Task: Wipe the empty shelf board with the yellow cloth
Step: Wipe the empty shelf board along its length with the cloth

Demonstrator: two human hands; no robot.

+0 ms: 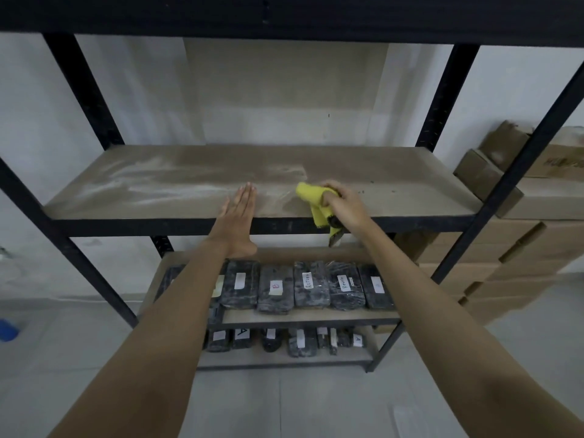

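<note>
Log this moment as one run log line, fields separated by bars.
right hand grips yellow cloth | left hand flat on shelf board | white dust streaks left

On the lower shelf, white paper labels on black plastic-wrapped bundles carry handwriting: one (307,284) reads roughly "Return", its neighbour (345,282) roughly "Rewin", another (276,287) a red mark, unclear. Below, a label (240,334) shows "A". Cardboard box print (565,162) is blurred.
</note>
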